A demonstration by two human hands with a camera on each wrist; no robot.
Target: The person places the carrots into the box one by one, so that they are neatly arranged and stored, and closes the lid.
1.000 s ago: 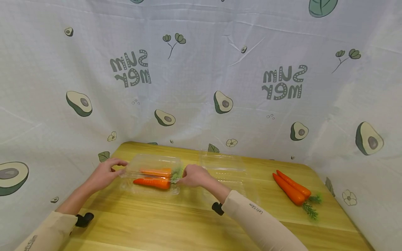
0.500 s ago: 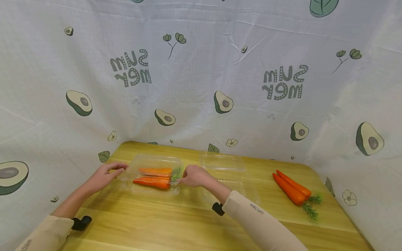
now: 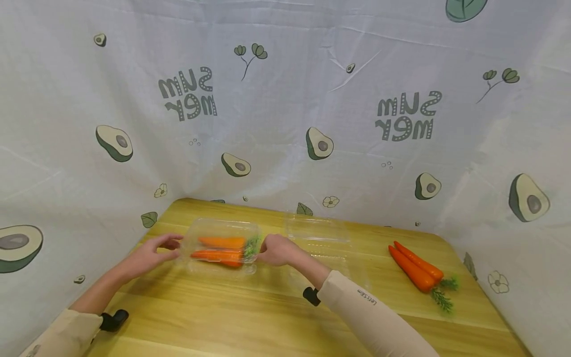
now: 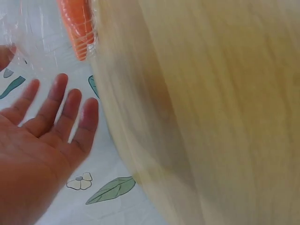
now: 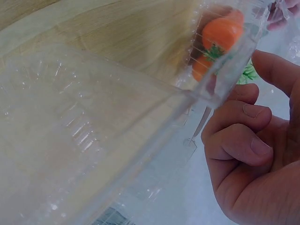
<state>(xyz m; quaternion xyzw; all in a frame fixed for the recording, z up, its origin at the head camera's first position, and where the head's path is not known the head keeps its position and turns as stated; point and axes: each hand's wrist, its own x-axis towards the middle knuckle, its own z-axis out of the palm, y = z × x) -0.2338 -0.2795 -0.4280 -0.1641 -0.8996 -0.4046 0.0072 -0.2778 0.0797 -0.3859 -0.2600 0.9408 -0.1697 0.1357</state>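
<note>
A clear plastic clamshell box (image 3: 192,230) sits on the wooden table at left of centre, its hinged lid over two orange carrots (image 3: 218,256) with green tops. My left hand (image 3: 149,259) is at the box's left end, fingers spread and relaxed; the left wrist view has the palm (image 4: 42,150) holding nothing. At the opposite end, my right hand (image 3: 277,249) has its fingers curled at the rim. In the right wrist view the thumb and index finger of that hand (image 5: 248,136) meet the clear rim (image 5: 213,101), which partly hides the carrot tops.
A second clear plastic box (image 3: 316,229) stands behind my right forearm, its lid raised. Two more carrots (image 3: 415,267) lie at the right of the table (image 3: 200,317). A patterned white cloth (image 3: 276,99) hangs around the back and sides.
My left hand has loosened and drawn slightly away from the box's left end, its thumb lower. My right hand stays at the right end. The view has tilted a little.
</note>
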